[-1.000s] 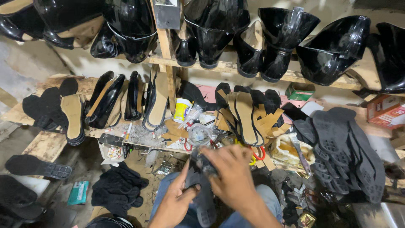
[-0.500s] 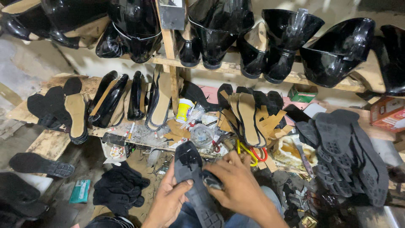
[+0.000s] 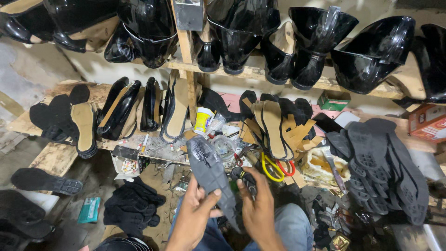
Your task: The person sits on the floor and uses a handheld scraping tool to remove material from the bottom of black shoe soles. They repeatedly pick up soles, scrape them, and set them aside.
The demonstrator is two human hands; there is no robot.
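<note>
The left hand (image 3: 195, 216) grips the near end of a long dark grey rubber shoe sole (image 3: 211, 174), thumb pressed on its dusty, scuffed face, the toe tilted up and away above the cluttered wooden counter (image 3: 55, 158). The right hand (image 3: 258, 209) steadies the sole's right edge, fingers curled around a small black object (image 3: 245, 179), unclear what. Further right lies a stack of black treaded soles (image 3: 381, 162).
</note>
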